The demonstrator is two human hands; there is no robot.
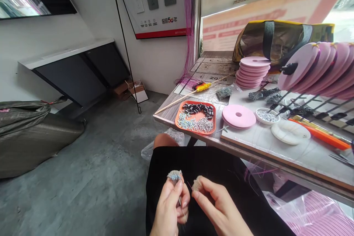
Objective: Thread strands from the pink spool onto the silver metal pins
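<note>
Above the black-clad lap, my left hand [173, 201] is closed in a pinch around a bunch of small bluish-silver pieces [174, 177]. Thin dark strands hang below its fingers. A beige wrap shows at the tip of that hand. Just to the right, my right hand [214, 202] pinches thumb to fingers, with a beige wrap [197, 183] at its index fingertip. A fine dark line shows by its fingertips; what it holds is too small to make out. The two hands are close but apart.
An orange tray [179, 123] of black and silver small parts sits on the table edge. Beside it are pink foam discs [239, 116], a white bowl [257, 112], a white disc [291, 132] and a thin stick [177, 100]. A rack of pink discs [301, 62] stands right.
</note>
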